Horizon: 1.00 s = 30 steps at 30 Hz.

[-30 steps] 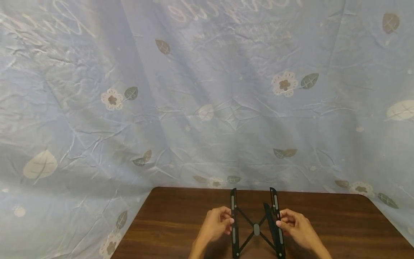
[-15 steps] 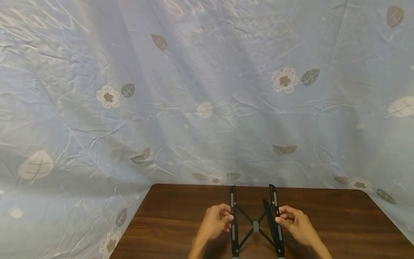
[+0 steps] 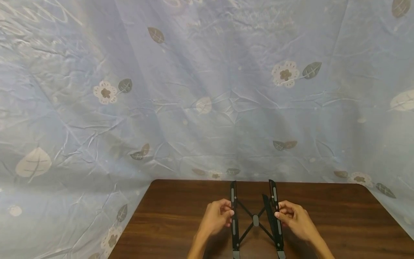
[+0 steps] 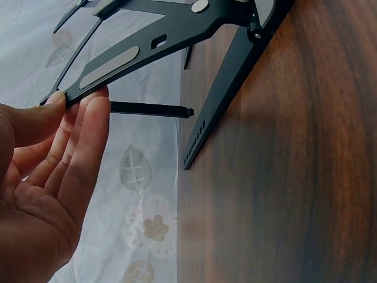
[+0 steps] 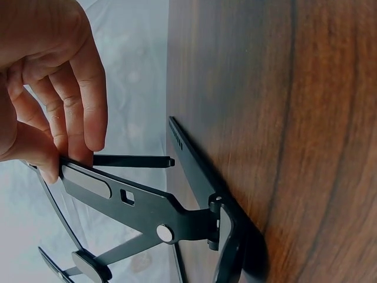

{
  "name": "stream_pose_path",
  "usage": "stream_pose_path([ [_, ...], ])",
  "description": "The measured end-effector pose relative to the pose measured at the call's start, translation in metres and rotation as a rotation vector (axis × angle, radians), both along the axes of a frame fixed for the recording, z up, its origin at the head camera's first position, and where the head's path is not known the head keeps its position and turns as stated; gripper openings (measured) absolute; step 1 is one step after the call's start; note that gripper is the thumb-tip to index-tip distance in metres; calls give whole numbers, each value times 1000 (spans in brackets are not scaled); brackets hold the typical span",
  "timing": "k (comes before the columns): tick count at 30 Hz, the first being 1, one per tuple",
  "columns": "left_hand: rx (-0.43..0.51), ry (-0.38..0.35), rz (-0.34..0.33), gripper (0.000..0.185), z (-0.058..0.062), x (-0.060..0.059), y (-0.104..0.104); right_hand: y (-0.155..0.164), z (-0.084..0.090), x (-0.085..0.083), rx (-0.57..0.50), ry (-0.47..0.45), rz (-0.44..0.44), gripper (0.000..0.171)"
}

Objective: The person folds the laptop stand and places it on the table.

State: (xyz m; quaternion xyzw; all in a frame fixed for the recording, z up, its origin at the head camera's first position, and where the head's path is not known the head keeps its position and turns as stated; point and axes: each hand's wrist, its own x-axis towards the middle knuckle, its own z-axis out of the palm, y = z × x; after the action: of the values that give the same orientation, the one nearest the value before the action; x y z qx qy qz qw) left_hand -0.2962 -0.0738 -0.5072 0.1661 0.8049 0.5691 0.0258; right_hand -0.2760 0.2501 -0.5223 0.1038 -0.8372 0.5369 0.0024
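Note:
A black folding laptop stand with grey pads stands on the table, its side arms spread and joined by a crossed brace with a grey oval hub. My left hand pinches the left arm's outer edge between thumb and fingers. On the other side, my right hand pinches the right arm the same way. Both wrist views show the arms raised above notched base bars. A thin strut hangs from the left arm, its tip apart from the notches; another strut ends near the right base bar.
The dark wood-grain table has rounded far corners. Behind it and to the sides hangs a pale blue sheet printed with leaves and flowers, close against the table's far edge.
The head view has tipped slightly downward, so table, stand and hands sit higher in the picture. Both hands keep their hold, and the stand's shape looks the same.

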Motion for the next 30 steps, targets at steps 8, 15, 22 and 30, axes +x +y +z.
stream_pose_path([
  [8,18,-5,-4,16,0,0,8,-5,2,2,-28,13,34,31],
  [15,28,-11,-10,15,-1,3,16,-12,1,3,-39,-10,27,30],
  [22,23,1,-10,16,-2,5,17,-14,1,6,-45,-2,43,30],
  [30,23,2,-13,17,-1,7,19,-18,1,7,-52,10,65,31],
])
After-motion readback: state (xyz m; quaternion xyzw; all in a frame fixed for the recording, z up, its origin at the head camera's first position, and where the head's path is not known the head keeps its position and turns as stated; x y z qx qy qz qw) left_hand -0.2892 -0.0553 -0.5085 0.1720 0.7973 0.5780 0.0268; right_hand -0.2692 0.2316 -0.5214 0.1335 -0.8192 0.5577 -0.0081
